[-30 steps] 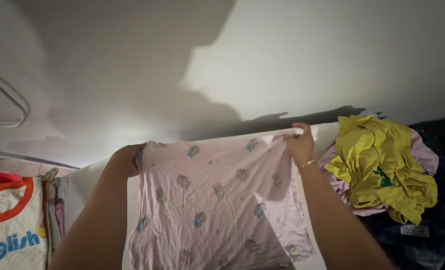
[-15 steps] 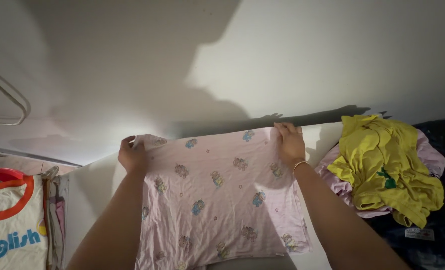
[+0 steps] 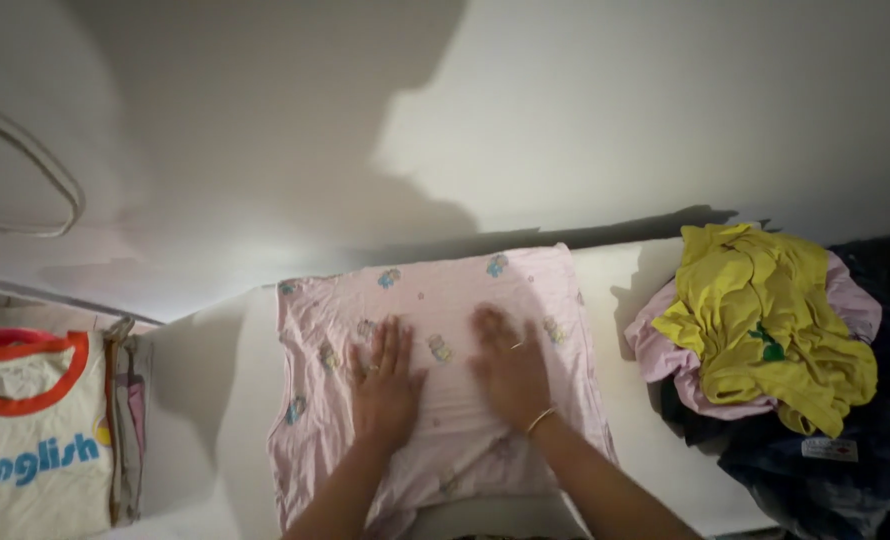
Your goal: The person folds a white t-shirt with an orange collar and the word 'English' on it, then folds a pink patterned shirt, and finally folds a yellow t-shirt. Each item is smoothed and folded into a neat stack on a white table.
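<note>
Pink garment with small blue-and-yellow figures spread flat on the white desk, far edge close to the wall. Left hand open, palm down, fingers spread, pressed flat on the cloth left of its middle. Right hand open too, flat on the cloth just beside it, blurred, thin bracelet at the wrist. Gripping nothing.

At the left edge, white shirt with orange collar band and blue lettering, cut off by the frame. On the right, well apart from the hands, heap of clothes: yellow garment with a small green mark on top, pink cloth under it, dark fabric below with a small white rectangular label, print too small to make out. Heap cut off at the right edge; near hem of the pink garment hidden by the forearms. Wire hanger on the wall upper left, partly out of frame.
</note>
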